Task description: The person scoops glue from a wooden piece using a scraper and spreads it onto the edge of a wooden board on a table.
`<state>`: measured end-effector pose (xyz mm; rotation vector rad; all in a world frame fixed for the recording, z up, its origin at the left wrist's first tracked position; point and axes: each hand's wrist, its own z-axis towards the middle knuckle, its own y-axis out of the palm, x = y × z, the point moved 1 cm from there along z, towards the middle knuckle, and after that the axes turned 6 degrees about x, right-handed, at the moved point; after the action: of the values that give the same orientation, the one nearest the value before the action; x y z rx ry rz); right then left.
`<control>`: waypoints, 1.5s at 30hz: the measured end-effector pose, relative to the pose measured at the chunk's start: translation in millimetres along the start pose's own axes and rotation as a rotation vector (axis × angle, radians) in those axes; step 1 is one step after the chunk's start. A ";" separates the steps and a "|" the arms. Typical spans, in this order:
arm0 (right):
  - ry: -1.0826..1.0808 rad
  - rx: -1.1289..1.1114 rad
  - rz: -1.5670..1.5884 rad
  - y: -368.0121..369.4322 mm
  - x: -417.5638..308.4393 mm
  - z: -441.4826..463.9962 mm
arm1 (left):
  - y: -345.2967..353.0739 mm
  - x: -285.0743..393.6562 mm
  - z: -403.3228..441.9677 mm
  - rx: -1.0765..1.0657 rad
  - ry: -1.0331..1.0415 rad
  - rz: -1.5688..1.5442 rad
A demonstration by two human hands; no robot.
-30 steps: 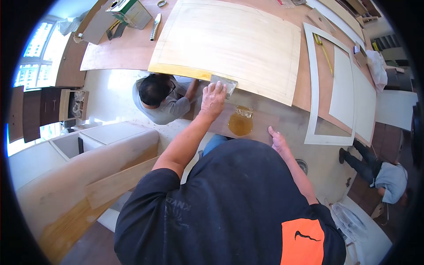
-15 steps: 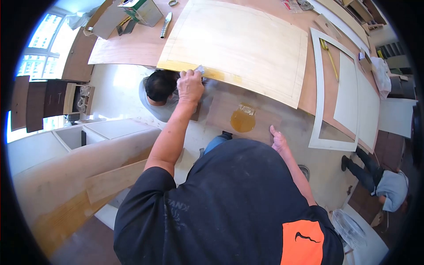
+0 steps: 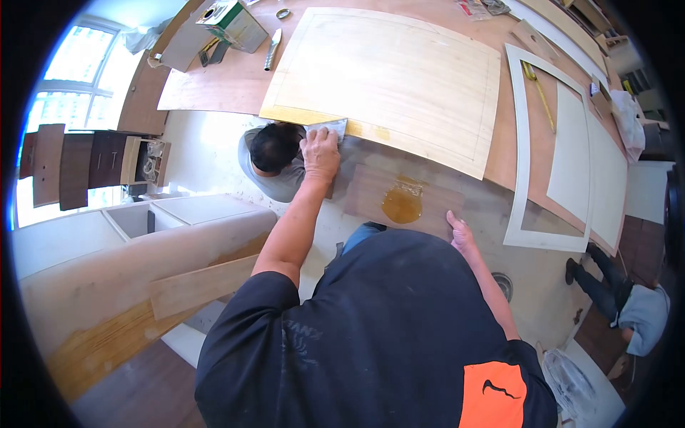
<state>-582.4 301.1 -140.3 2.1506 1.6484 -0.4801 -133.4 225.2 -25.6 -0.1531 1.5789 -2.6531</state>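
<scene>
In my left hand [image 3: 320, 154] a flat, pale scraper [image 3: 334, 129] is pinched, its blade at the near edge of a large light wooden panel [image 3: 399, 78]. A wet yellow strip of glue-like liquid [image 3: 303, 115] runs along that edge. My right hand [image 3: 461, 232] grips the right end of a brown board [image 3: 365, 191], held low in front of my body. On this board lies an amber puddle [image 3: 403, 205] of the same-looking liquid. The right fingers under the board are hidden.
A crouching person [image 3: 275, 153] is close beside my left forearm, below the panel's edge. Another person [image 3: 638, 314] is at far right. On the workbench [image 3: 207, 91] are a can [image 3: 239, 27], a knife [image 3: 272, 50], a white frame [image 3: 515, 143] and a yellow tape measure [image 3: 540, 93].
My left hand has lowered slightly from the panel edge, and the scraper has turned so its broad face shows. The whole view has shifted a little. My right hand still holds the board.
</scene>
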 end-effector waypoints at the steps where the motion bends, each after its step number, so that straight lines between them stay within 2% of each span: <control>1: -0.014 0.044 -0.003 5.7 -5.0 -11.2 | 1.4 -7.4 1.2 0.002 -0.010 -0.002; 5: -0.036 0.075 0.024 20.4 -21.4 -41.6 | 1.7 -30.2 8.4 0.060 0.029 -0.044; 6: -0.029 0.048 0.029 23.4 -24.5 -47.7 | 1.1 -34.4 8.3 0.003 0.050 -0.041; 10: -0.029 -0.002 0.007 44.6 -39.1 -77.1 | 10.1 -39.5 5.9 -0.003 0.099 -0.048; 18: 0.022 -0.033 0.099 36.4 -18.0 -39.3 | 16.1 -39.0 4.0 0.081 0.095 -0.071; 26: -0.003 0.050 0.043 50.5 -17.3 -47.7 | 17.3 -39.8 3.6 0.037 0.098 -0.054; 32: 0.029 -0.142 0.117 47.8 -22.8 -51.4 | 14.9 -31.8 -6.2 0.036 0.076 -0.062; 38: 0.001 -0.005 0.069 28.0 -8.0 -32.7 | 19.1 -28.2 2.2 0.005 0.048 -0.053; 41: -0.004 0.146 0.013 35.9 -14.3 -52.3 | 17.9 -28.3 0.2 0.005 0.050 -0.062; 45: -0.017 0.002 0.060 29.8 -17.4 -56.4 | 3.4 -17.5 -6.4 -0.018 0.056 -0.078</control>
<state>-556.0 307.6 -80.0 2.1849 1.5697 -0.4804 -116.7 230.9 -32.7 -0.1451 1.6470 -2.7260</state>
